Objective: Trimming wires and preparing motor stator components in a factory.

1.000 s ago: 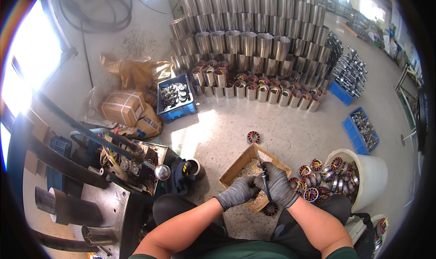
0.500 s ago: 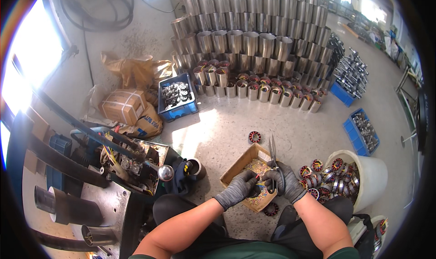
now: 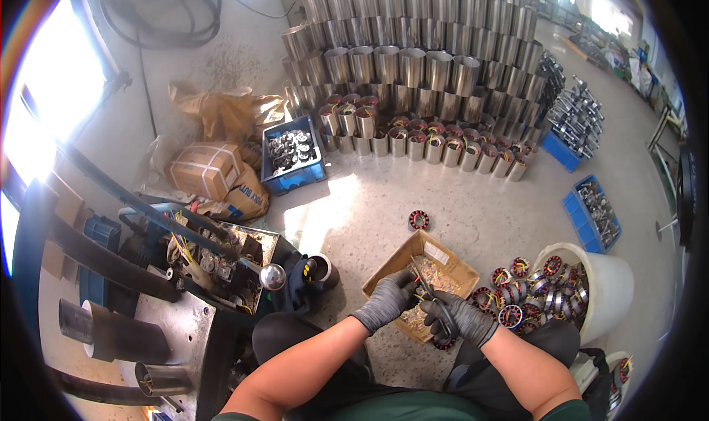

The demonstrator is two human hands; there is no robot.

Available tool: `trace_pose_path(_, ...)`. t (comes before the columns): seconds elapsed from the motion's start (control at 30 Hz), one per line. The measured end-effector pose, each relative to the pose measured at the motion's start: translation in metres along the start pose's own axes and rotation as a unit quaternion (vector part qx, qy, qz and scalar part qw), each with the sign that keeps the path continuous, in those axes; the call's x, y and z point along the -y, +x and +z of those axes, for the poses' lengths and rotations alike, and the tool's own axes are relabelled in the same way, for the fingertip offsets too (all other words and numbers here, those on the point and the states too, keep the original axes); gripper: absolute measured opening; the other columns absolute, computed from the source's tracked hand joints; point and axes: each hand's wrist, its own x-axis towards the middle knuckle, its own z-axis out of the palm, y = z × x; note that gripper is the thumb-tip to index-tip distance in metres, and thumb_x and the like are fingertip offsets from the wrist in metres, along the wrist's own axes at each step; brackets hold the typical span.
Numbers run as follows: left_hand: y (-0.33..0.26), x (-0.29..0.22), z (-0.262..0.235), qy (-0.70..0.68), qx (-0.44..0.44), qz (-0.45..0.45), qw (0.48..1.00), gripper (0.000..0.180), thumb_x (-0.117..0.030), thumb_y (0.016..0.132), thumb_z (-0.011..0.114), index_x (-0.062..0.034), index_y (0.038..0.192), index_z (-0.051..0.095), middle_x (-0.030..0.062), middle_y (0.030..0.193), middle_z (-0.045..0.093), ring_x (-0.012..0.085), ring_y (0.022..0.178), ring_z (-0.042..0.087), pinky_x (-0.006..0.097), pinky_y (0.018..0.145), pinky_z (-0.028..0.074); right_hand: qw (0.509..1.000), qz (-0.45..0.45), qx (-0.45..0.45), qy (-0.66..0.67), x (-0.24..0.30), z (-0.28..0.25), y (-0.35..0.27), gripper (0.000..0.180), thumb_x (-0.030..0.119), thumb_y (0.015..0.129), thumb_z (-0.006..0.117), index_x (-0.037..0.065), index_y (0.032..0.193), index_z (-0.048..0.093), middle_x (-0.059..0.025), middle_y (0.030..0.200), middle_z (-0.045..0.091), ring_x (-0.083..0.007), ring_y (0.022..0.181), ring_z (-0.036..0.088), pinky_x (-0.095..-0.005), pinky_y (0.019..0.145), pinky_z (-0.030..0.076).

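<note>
My left hand (image 3: pixel 389 300), in a grey knit glove, is closed over the cardboard box. It grips what looks like a wire-wound stator, mostly hidden by the glove; thin coloured wires (image 3: pixel 419 298) show at its fingers. My right hand (image 3: pixel 463 316), gloved alike, is wrapped round the dark handles of a pair of scissors (image 3: pixel 447 323). Their blades point up and left, beside the left fingertips and the wires. Below both hands, the open cardboard box (image 3: pixel 459 271) holds many small coloured scraps. A stator ring (image 3: pixel 419 220) lies on the floor just beyond it.
At right, a tipped white bucket (image 3: pixel 611 292) spills a heap of stators (image 3: pixel 509 316). Blue crates (image 3: pixel 588 229) of metal parts stand further off. Steel cylinders (image 3: pixel 388 66) are stacked at the back. A machine (image 3: pixel 199 332) stands at my left, near a dark cloth (image 3: pixel 297 277).
The scissors have swung from pointing away from me to lying slanted toward my left hand. The hands have drawn close around the wires. The whole view has shifted slightly.
</note>
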Motion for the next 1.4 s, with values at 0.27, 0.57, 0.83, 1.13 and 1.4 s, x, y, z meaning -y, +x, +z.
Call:
trace_pose_path(0.27, 0.000, 0.004, -0.001, 0.029, 0.039, 0.001, 0.999, 0.023, -0.013, 0.100, 0.056, 0.0016, 0.118, 0.062, 0.0064, 0.091, 0.066, 0.0118, 0.078, 0.059, 0.030, 0.070, 0.053, 0.998, -0.023, 0.003, -0.062, -0.013, -0.006, 0.003, 0.018, 0.022, 0.095, 0.060, 0.006, 0.086, 0.060, -0.0046, 0.064, 0.053, -0.0150, 0.043, 0.046, -0.0308, 0.038, 0.037)
trace_pose_path(0.57, 0.003, 0.009, -0.009, 0.309, 0.086, 0.021, 0.947, 0.023, -0.005, 0.091, 0.057, -0.0013, 0.113, 0.062, 0.0094, 0.089, 0.065, 0.0175, 0.076, 0.062, 0.034, 0.070, 0.053, 0.994, 0.061, -0.072, 0.062, -0.039, -0.012, 0.028, 0.008, 0.012, 0.085, 0.059, 0.005, 0.082, 0.059, -0.0061, 0.062, 0.054, -0.0205, 0.048, 0.052, -0.0359, 0.046, 0.045)
trace_pose_path(0.83, -0.078, -0.082, -0.091, 0.194, -0.114, 0.180, 0.958, 0.021, -0.021, 0.095, 0.057, -0.0032, 0.106, 0.064, 0.0216, 0.091, 0.068, 0.0358, 0.087, 0.068, 0.042, 0.079, 0.052, 0.980, -0.118, -0.047, 0.152, -0.022, -0.025, 0.023, 0.019, 0.022, 0.087, 0.064, 0.010, 0.101, 0.058, -0.0095, 0.070, 0.060, -0.0271, 0.058, 0.060, -0.0408, 0.054, 0.052)
trace_pose_path(1.13, -0.191, 0.010, -0.154, 0.019, -0.259, 0.100, 0.961, 0.019, -0.014, 0.096, 0.057, 0.0016, 0.105, 0.063, 0.0066, 0.082, 0.062, 0.0144, 0.072, 0.059, 0.031, 0.067, 0.051, 0.961, -0.202, -0.109, 0.156, 0.036, -0.012, -0.030, 0.031, 0.030, 0.087, 0.073, 0.018, 0.111, 0.059, 0.0046, 0.074, 0.057, -0.0059, 0.056, 0.052, -0.0209, 0.044, 0.039)
trace_pose_path(1.4, -0.246, 0.279, -0.152, 0.009, -0.257, -0.148, 0.955, 0.028, -0.024, 0.095, 0.061, -0.0036, 0.114, 0.067, 0.0078, 0.065, 0.059, 0.0156, 0.054, 0.060, 0.034, 0.047, 0.046, 0.933, -0.268, -0.185, 0.152, 0.070, -0.033, -0.058, 0.043, 0.035, 0.088, 0.069, 0.010, 0.121, 0.057, -0.0001, 0.080, 0.060, -0.0085, 0.060, 0.054, -0.0222, 0.048, 0.042)
